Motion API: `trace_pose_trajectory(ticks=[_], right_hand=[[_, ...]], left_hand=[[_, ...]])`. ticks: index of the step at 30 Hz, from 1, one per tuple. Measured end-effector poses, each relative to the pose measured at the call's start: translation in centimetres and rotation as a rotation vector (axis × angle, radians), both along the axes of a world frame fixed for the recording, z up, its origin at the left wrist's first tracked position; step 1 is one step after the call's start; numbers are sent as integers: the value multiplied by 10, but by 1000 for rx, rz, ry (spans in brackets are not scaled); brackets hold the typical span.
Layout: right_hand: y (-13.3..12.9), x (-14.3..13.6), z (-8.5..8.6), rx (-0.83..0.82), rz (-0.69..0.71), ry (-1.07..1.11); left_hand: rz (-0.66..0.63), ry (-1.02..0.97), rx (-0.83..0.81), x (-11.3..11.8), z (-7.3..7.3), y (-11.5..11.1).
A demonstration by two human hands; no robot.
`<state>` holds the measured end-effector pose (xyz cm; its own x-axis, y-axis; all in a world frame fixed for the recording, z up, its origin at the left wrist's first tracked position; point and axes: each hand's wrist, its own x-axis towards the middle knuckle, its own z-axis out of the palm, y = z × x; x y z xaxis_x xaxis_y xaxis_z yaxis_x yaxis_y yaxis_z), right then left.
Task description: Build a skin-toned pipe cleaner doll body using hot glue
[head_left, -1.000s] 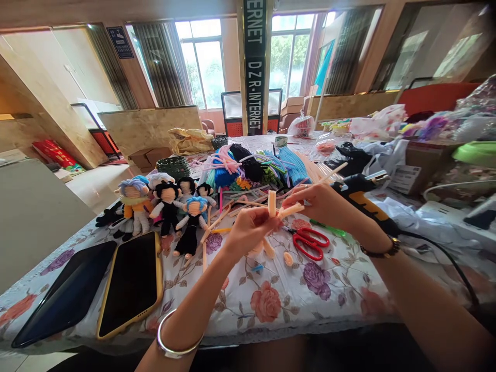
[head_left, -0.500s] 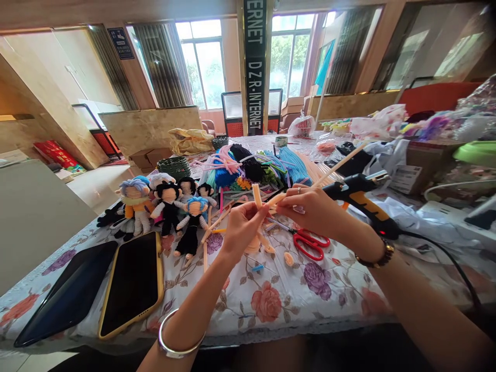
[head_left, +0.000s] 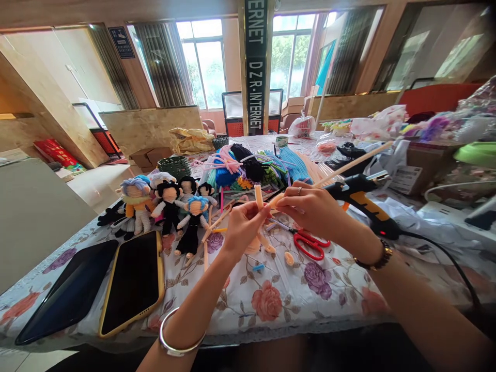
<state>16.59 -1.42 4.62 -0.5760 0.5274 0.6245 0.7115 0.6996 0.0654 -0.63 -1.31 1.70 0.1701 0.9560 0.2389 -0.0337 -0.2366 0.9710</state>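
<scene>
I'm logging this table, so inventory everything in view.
Strips: count unclear, peach, centre
Pieces: several, peach, front centre
Scissors: one, red, centre right
Glue gun: one, black and orange, right
Dolls: six or more, mixed, left
Phone: one, yellow case, front left
Slab: one, dark, beside phone
Stick pile: one, mixed, middle
Basket: one, green, behind dolls
Boxes: several, brown, both sides
Bags: several, mixed, right
Tablecloth: one, white floral, underneath
Windows: several, bright, back
Remainder: too jumbled
Bangle: one, silver, left wrist
Wristband: one, dark, right wrist
Left hand: one, pinching strips, centre
Right hand: one, pinching strips, centre
</scene>
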Motion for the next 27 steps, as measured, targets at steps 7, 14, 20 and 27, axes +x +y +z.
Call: trace_pose_trajectory(ticks=[7, 14, 20, 27], right_hand=[[2, 5, 1, 138, 25, -61], [7, 9, 0, -30, 71, 93], [9, 14, 0, -377, 115, 405], [9, 14, 3, -544, -32, 474]], left_hand=[[42, 299, 135, -1, -5, 3], [-9, 501, 242, 1, -8, 1], [-168, 377, 193, 2, -8, 0], [-127, 118, 78, 5, 1, -2]])
